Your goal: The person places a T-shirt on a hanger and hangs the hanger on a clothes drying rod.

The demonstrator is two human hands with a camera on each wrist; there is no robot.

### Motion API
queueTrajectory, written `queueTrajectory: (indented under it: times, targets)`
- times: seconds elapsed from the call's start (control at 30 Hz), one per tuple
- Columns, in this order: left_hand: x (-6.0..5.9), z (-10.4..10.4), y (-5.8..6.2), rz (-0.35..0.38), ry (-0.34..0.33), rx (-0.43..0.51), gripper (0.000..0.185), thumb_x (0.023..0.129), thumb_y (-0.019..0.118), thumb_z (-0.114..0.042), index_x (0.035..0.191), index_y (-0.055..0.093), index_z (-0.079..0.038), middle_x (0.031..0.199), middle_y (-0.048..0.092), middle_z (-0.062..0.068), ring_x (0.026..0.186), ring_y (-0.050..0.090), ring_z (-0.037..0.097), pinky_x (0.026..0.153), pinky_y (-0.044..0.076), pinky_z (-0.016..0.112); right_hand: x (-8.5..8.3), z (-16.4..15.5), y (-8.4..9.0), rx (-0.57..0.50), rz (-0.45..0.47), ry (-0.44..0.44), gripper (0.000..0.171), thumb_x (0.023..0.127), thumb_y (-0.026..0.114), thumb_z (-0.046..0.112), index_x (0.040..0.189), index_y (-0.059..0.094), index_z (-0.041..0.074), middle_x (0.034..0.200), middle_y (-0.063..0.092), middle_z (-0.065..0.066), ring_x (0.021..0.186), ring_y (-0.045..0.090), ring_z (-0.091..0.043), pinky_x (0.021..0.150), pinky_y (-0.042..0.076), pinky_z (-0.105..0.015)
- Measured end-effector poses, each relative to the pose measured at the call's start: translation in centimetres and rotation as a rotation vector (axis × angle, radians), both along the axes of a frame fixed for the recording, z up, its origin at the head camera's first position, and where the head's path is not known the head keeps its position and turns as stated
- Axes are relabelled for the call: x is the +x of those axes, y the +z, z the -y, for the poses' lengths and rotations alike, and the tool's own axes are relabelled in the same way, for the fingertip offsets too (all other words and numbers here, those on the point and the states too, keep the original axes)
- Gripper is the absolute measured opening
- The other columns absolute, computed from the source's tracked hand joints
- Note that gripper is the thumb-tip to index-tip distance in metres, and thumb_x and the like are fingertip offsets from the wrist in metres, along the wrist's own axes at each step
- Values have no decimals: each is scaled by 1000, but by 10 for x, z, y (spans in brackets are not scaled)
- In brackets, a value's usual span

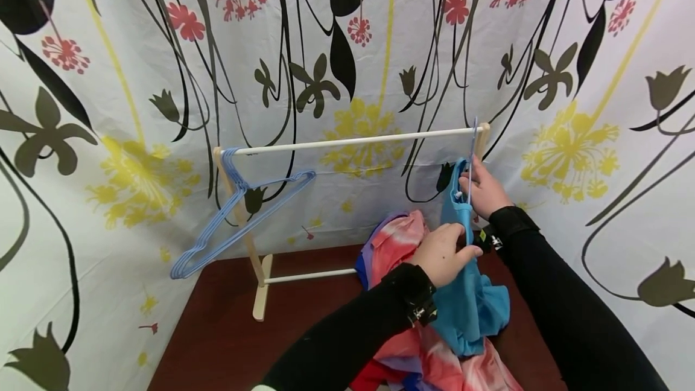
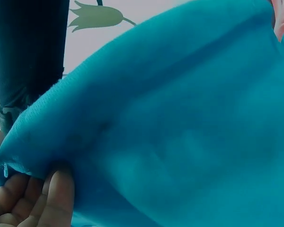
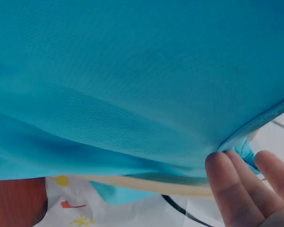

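A turquoise garment [image 1: 461, 312] hangs on a light-blue hanger [image 1: 471, 165] whose hook reaches the rod at the rack's right end. My left hand [image 1: 442, 253] pinches the garment's near upper edge; in the left wrist view its curled fingers [image 2: 57, 198] lie against the turquoise cloth. On the far side, close under the hook, my right hand [image 1: 485, 192] holds the garment by its neck edge. The right wrist view shows the right fingertips [image 3: 222, 165] at that bound edge, with cloth filling most of the picture.
Several light-blue hangers [image 1: 233, 198] hang together at the left end of the wooden rack [image 1: 347, 142]. Below the turquoise garment, coral, purple and red clothes [image 1: 399, 240] lie heaped on the dark red-brown table [image 1: 217, 324]. A flower-patterned curtain [image 1: 336, 47] surrounds the table.
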State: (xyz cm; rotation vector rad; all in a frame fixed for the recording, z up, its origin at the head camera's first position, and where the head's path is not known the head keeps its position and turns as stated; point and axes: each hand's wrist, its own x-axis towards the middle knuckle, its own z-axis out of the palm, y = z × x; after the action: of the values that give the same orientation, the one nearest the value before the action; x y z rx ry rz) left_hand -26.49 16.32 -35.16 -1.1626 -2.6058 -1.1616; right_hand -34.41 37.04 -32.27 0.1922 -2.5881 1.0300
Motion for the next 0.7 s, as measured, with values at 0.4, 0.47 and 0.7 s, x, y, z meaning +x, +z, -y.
queueTrajectory:
  times: [0.4,0.47,0.7]
  targets:
    - [-3,-32,-6,33,45,-28,24,101,61,-41,99,57,-18,86,50,-7,72,48,7,61,41,21,-8,-24,-14,69,33,3,65,112,30,35,162,-3,10,126,53,-37,114,52,-51,97,36,-61]
    - [-2,-37,-7,33,46,-44,25,101,62,-42,96,56,-18,84,49,-6,70,48,7,60,40,22,-8,-27,-19,72,24,10,64,112,30,33,162,0,7,108,58,-34,97,57,-47,88,39,-54]
    - [-3,-37,-15,3,72,-144,32,99,62,-48,109,59,-18,96,50,-7,73,48,6,61,42,22,-8,-32,-25,60,88,36,62,112,32,31,163,3,8,129,54,-36,104,56,-45,87,39,-49]
